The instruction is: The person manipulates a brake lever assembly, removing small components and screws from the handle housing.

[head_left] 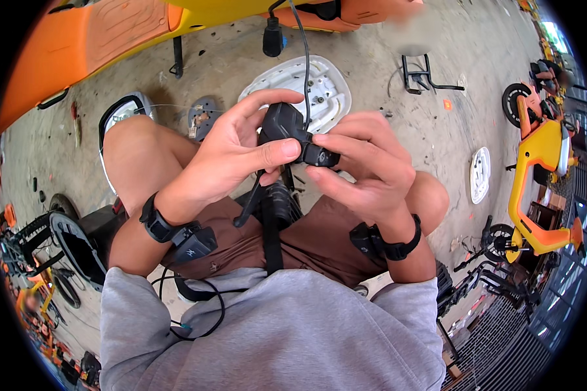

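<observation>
Above my lap I hold a black brake lever assembly (282, 124) with both hands. My left hand (238, 150) is closed around its bulky housing, the thumb pressed on the near side and the index finger over the top. The slim lever (246, 207) sticks out below that hand, toward me. With thumb and fingertips, my right hand (368, 159) pinches the short round end of the same part. A black cable (306, 58) runs up from the assembly toward the yellow and orange vehicle body. What my curled fingers cover underneath is hidden.
An orange and yellow vehicle body (124, 32) crosses the far side, with a black plug (272, 40) hanging from it. White plastic covers (336, 91) (480, 174) lie on the concrete floor. A black metal stand (427, 78) lies far right; a yellow scooter (525, 189) stands beyond.
</observation>
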Tool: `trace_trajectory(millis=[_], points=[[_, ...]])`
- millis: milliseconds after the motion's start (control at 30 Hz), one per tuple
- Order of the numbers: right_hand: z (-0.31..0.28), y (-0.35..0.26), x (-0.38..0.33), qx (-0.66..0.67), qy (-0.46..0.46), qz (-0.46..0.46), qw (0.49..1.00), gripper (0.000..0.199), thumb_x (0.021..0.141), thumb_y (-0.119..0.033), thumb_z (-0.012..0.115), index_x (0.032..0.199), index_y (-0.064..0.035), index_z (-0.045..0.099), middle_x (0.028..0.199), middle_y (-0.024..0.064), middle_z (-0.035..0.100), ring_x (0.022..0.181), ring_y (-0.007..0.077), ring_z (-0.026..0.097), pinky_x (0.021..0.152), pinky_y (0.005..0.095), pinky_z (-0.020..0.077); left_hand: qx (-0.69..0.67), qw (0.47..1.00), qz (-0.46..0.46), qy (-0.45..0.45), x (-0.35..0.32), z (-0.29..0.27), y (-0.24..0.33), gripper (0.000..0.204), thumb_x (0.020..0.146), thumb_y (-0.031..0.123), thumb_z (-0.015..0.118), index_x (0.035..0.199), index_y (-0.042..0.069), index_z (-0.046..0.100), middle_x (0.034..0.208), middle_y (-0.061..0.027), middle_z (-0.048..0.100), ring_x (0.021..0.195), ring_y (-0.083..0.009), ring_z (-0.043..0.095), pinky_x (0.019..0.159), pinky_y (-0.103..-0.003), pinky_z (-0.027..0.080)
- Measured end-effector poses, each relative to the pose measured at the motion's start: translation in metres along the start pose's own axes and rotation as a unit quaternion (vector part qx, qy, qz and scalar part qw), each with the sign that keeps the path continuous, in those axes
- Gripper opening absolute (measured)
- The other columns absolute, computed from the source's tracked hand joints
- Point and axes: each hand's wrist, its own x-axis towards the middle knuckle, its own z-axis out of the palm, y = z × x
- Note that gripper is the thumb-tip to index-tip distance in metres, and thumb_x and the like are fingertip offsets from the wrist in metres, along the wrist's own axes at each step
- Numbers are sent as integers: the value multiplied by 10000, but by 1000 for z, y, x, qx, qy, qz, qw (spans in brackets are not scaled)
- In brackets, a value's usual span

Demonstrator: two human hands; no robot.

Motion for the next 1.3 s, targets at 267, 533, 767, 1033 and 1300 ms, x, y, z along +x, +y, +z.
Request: trace_trajectory(millis=[267,533,767,1033,1300], points=[[2,2,0,10,6,16,1000,379,590,-44,839,949,-36,716,850,69,662,779,223,614,675,310,491,-11,999,25,31,-1,0,-1,559,836,105,751,1302,25,453,1040,-69,538,750,-81,533,500,-208,433],[3,-1,3,13,7,34,999,328,594,-12,804,905,-15,699,844,92,682,801,236,633,725,337,500,-8,998,41,42,-2,0,2,516,829,65,746,1263,22,469,1025,-58,526,749,-73,537,475,-198,428],[4,3,5,-18,-30,37,999,336,626,-39,811,950,-41,721,920,64,686,865,234,625,759,334,495,25,996,50,69,1,-5,-4,506,820,69,758,1234,24,471,1031,-48,505,743,-71,532,467,-199,425],[9,9,-3,-42,-41,62,996,324,652,-109,827,963,-79,740,889,51,661,828,219,599,713,323,488,57,994,26,89,-1,-14,-12,520,851,169,745,1259,37,450,944,-31,531,742,-82,534,578,-211,448],[10,12,-7,-42,-28,-5,999,298,603,-89,818,889,-84,735,837,23,659,731,203,618,624,301,520,177,978,95,63,2,-10,-17,775,707,193,867,1301,24,399,1076,-48,507,1011,-123,504,886,-267,432]])
